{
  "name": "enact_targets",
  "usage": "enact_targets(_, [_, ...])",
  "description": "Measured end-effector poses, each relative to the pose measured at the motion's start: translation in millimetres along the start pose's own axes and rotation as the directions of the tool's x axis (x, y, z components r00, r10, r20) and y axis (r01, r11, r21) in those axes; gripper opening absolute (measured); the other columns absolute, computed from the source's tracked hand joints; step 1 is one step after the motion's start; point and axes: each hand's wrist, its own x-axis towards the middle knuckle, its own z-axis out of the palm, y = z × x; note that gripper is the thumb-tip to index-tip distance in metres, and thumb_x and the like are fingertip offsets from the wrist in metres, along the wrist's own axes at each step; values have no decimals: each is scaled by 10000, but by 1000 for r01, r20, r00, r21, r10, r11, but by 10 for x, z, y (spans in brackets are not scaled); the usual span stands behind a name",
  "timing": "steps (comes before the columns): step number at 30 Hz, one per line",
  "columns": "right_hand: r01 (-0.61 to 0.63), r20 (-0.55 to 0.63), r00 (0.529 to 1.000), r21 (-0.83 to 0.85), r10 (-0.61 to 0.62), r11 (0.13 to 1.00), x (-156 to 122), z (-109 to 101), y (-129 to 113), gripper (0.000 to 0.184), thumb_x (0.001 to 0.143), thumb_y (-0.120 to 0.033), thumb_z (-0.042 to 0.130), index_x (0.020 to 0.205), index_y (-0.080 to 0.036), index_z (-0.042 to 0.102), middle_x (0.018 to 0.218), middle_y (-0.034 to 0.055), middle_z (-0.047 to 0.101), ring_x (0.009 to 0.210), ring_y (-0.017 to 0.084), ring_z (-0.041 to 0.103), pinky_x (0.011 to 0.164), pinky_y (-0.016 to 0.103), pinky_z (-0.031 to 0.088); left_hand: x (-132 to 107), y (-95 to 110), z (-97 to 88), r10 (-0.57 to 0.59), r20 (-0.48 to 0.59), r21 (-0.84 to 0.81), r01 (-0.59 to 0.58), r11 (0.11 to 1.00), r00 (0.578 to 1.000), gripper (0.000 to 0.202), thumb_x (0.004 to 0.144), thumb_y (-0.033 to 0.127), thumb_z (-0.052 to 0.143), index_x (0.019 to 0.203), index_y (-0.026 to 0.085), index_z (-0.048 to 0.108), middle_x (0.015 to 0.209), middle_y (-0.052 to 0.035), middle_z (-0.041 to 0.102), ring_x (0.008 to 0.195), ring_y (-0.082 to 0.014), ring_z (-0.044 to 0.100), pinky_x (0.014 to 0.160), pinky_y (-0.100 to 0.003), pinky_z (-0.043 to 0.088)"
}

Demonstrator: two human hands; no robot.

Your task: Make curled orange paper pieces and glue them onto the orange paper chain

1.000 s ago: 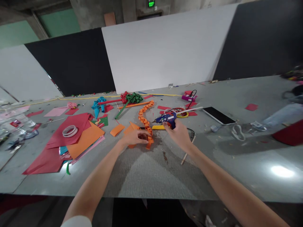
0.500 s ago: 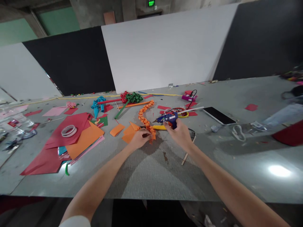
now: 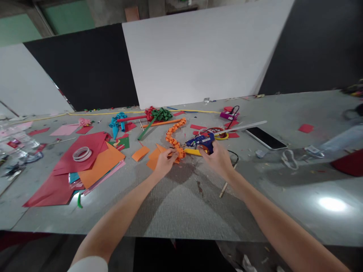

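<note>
My left hand (image 3: 163, 161) is closed on the near end of a folded orange paper chain (image 3: 173, 135) that snakes away across the grey table (image 3: 176, 211). My right hand (image 3: 217, 158) grips a blue glue gun (image 3: 202, 140), its nozzle pointing left toward the chain's near end. A yellow strip (image 3: 193, 152) lies just under the gun. Orange paper pieces (image 3: 154, 158) lie beside my left hand.
Red and orange paper sheets (image 3: 85, 162) with a roll of tape (image 3: 80, 153) lie at left. Paper flowers on sticks (image 3: 159, 114) sit farther back, a phone (image 3: 265, 138) and a pink device (image 3: 228, 114) at right. A wooden stick (image 3: 224, 187) lies near my right wrist.
My left hand has lifted the chain's near end and moved it away from me, toward the glue gun's nozzle. My right hand keeps its hold on the gun, shifted slightly.
</note>
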Motion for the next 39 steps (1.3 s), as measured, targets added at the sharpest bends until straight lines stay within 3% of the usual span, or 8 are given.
enact_targets(5, [25, 22, 999, -26, -24, 999, -12, 16, 9, 351, 882, -508, 556, 1001, -182, 608, 768, 103, 698, 685, 257, 640, 627, 311, 391, -10, 16, 18, 50, -38, 38, -48, 998, 998, 432, 842, 566, 695, 935, 147, 648, 815, -57, 711, 598, -167, 715, 580, -294, 622])
enact_targets(9, [28, 53, 998, -57, -25, 998, -29, 16, -10, 338, 888, -454, 549, 1065, -174, 616, 756, 95, 706, 653, 250, 635, 608, 306, 372, -36, 33, 27, 95, -110, 137, -79, 987, 989, 382, 857, 522, 686, 928, 147, 678, 773, -48, 707, 552, -162, 700, 524, -260, 578])
enact_targets(16, [54, 83, 996, -102, -45, 993, -49, 0, -67, 332, 904, -386, 521, 1128, -157, 609, 935, 145, 739, 744, 270, 668, 658, 325, 397, -83, 116, 29, 139, -181, 321, -76, 944, 974, 311, 871, 431, 663, 947, 140, 743, 683, -29, 706, 497, -127, 646, 489, -210, 487])
enact_targets(27, [82, 67, 995, -155, -73, 984, -67, 55, 0, 344, 931, -363, 507, 1177, -140, 595, 970, 169, 733, 836, 299, 677, 693, 338, 419, -91, 124, 29, 177, -176, 364, -103, 926, 968, 248, 869, 371, 623, 904, 151, 733, 600, 11, 632, 495, -112, 607, 506, -200, 442])
enact_targets(39, [96, 61, 994, -169, -86, 981, -67, 59, 13, 195, 916, -351, 493, 983, -185, 571, 874, 145, 714, 772, 278, 653, 664, 328, 391, -106, 138, 22, 232, -126, 427, -158, 890, 964, 217, 884, 317, 597, 923, 150, 729, 652, -14, 673, 520, -115, 629, 514, -198, 456])
